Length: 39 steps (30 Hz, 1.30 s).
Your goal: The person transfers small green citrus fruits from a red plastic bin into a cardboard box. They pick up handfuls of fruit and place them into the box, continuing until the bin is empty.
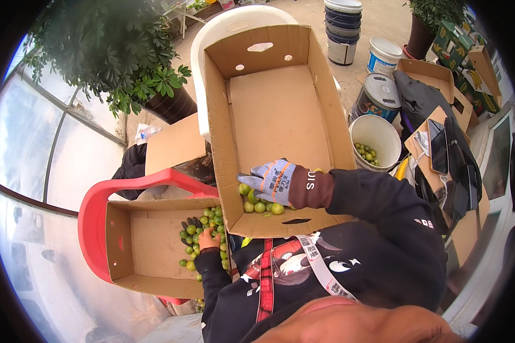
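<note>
Bare, my left hand point(209, 239) reaches into the smaller cardboard box point(154, 287) on the left. It rests among many small round green fruits point(191, 230); whether its fingers grip one is hidden. A dark glove-like thing point(184, 241) lies partly under those fruits. My right hand point(271, 182), in a grey-blue knit glove with orange lines, is inside the larger cardboard box point(279, 115). Its palm side faces down over green and yellowish fruits point(260, 207) gathered at the near end. What its fingers hold, if anything, cannot be seen.
The larger box sits on a white plastic chair point(200, 85), the smaller one on a red plastic chair point(90, 223). At right stand a white bucket point(375, 128) with fruits inside, a lidded bucket point(380, 96) and stacked buckets point(343, 32). A phone point(437, 145) lies on cardboard.
</note>
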{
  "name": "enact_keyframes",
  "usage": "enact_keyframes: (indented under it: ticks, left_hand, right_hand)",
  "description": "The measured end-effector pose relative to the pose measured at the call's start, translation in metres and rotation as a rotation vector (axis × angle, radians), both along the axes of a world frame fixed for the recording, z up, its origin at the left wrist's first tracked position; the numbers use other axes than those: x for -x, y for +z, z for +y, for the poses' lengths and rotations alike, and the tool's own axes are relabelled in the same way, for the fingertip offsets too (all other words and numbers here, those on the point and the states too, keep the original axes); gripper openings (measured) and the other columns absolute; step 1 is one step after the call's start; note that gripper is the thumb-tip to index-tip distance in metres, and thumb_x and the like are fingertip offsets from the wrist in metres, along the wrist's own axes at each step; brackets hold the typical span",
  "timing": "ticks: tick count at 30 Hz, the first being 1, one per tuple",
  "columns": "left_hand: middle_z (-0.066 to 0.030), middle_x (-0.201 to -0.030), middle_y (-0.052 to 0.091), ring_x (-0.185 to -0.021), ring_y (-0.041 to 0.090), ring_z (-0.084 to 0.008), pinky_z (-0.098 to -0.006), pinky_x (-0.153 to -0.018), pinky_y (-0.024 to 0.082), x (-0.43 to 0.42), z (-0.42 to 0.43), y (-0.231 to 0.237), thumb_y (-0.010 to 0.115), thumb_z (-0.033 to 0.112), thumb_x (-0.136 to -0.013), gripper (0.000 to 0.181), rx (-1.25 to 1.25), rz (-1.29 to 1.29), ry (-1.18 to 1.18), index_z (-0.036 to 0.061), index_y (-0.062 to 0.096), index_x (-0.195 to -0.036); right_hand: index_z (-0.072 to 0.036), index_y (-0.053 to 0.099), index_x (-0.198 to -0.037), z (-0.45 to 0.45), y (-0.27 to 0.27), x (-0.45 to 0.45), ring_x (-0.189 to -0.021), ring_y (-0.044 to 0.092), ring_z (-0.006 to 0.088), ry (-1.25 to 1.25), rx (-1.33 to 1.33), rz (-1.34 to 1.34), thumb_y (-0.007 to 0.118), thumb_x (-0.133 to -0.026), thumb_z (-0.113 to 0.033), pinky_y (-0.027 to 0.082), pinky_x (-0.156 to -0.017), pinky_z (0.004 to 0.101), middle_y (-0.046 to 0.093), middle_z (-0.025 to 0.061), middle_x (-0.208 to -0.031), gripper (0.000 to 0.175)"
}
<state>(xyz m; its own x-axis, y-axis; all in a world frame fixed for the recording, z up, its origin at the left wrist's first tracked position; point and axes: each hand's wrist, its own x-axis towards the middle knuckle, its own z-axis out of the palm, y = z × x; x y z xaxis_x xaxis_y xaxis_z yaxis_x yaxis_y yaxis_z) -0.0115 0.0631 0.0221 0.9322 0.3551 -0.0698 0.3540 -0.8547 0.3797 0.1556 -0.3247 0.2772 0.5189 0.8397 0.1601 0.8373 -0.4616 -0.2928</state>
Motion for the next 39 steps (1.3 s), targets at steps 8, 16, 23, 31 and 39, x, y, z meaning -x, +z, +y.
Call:
enact_keyframes:
  ticks: [8,16,23,31,39]
  left_hand:
    - [-0.0232,-0.099,0.068,-0.091,0.066,-0.0380,-0.0432,-0.083,0.052,0.033,-0.004,-0.034,0.074,0.020,-0.078,0.051,0.226,0.326,0.137,0.0125,0.052,-0.123]
    - [-0.0066,-0.089,0.059,-0.076,0.057,-0.0135,-0.0281,-0.070,0.050,0.013,-0.001,-0.010,0.082,0.015,-0.078,0.050,0.482,-0.152,0.407,0.0003,0.046,-0.109]
    - [-0.0125,-0.116,0.057,-0.103,0.056,-0.0160,-0.0308,-0.092,0.046,-0.044,-0.135,0.214,0.065,-0.005,-0.085,0.041,0.943,-0.684,-0.131,0.0051,0.039,-0.114]
    - [-0.0136,-0.115,0.060,-0.108,0.057,-0.0287,-0.0384,-0.098,0.041,-0.049,-0.192,0.251,0.077,0.004,-0.076,0.029,0.514,-0.617,-0.482,0.0061,0.053,-0.094]
    - [-0.0120,-0.108,0.061,-0.100,0.060,-0.0229,-0.0347,-0.089,0.048,-0.041,-0.072,0.134,0.069,0.012,-0.088,0.023,0.360,-0.418,0.045,0.0018,0.059,-0.105]
  right_hand:
    - [-0.014,0.041,-0.144,-0.005,0.006,-0.001,-0.090,0.066,0.0354,-0.023,0.087,0.025,0.057,-0.093,-0.035,0.055,-0.074,0.0444,0.061,0.0178,-0.113,0.058]
    - [-0.015,0.043,-0.144,-0.003,0.011,-0.002,-0.093,0.066,0.0339,0.004,0.058,0.110,0.054,-0.093,-0.032,0.054,-0.076,0.0432,0.061,0.0166,-0.113,0.054]
    - [-0.017,0.038,-0.146,-0.001,0.002,0.005,-0.097,0.066,0.0377,0.166,-0.202,0.071,0.058,-0.092,-0.034,0.055,-0.080,0.0462,0.056,0.0199,-0.130,0.061]
    - [-0.016,0.045,-0.139,-0.002,0.002,0.007,-0.089,0.066,0.0336,0.282,-0.283,0.014,0.062,-0.087,-0.030,0.055,-0.074,0.0442,0.056,0.0157,-0.123,0.056]
    - [-0.011,0.053,-0.130,-0.009,-0.001,-0.003,-0.096,0.064,0.0309,-0.009,0.102,-0.052,0.056,-0.090,-0.027,0.052,-0.076,0.0434,0.060,0.0139,-0.112,0.044]
